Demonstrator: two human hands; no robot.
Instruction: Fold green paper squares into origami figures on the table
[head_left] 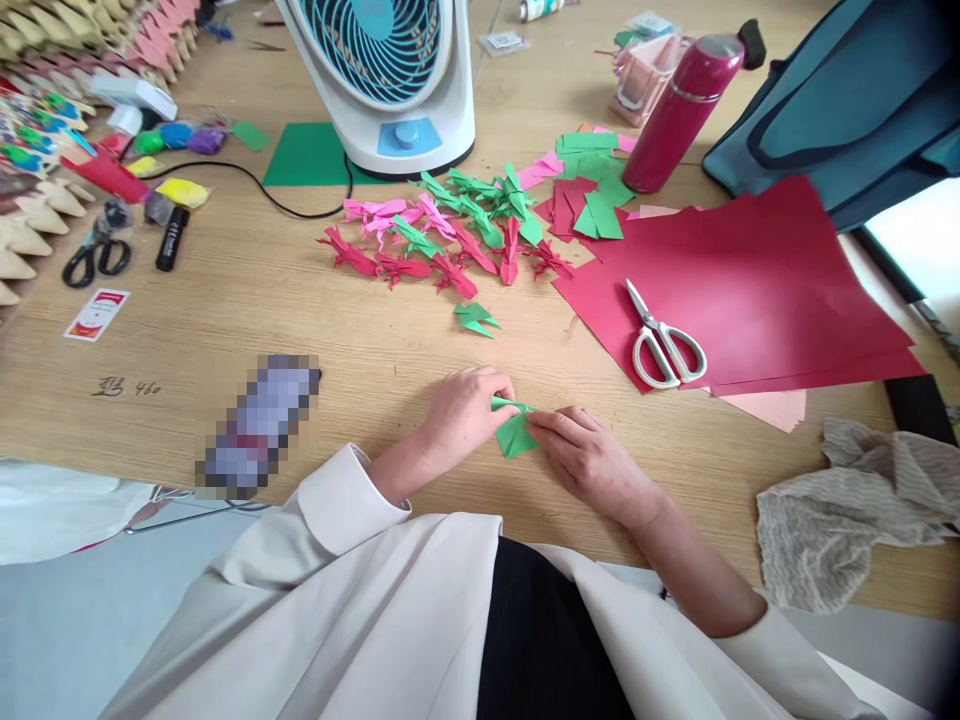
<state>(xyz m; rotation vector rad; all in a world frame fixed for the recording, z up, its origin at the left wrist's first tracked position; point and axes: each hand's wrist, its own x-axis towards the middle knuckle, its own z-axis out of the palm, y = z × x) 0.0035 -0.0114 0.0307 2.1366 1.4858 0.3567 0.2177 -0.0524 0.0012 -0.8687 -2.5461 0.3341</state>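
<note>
Between my two hands is a small green piece of paper (pixel 516 437), partly folded, with creases showing on it. My left hand (pixel 466 412) pinches its upper left edge between thumb and fingers. On the right edge, my right hand (pixel 581 452) grips the same paper with its fingertips. A folded green paper piece (pixel 476 319) with pointed ends lies on the table just beyond my hands. Farther back is a cluster of folded paper figures in red (pixel 454 275), green (pixel 480 212) and pink (pixel 386 214).
White-handled scissors (pixel 660 340) rest on large red sheets (pixel 735 280) at the right. Beyond stand a red thermos (pixel 682 115) and a white fan (pixel 405 90). A crumpled cloth (pixel 847 510) lies at the right edge, a blurred-out phone-like object (pixel 259 425) at the left.
</note>
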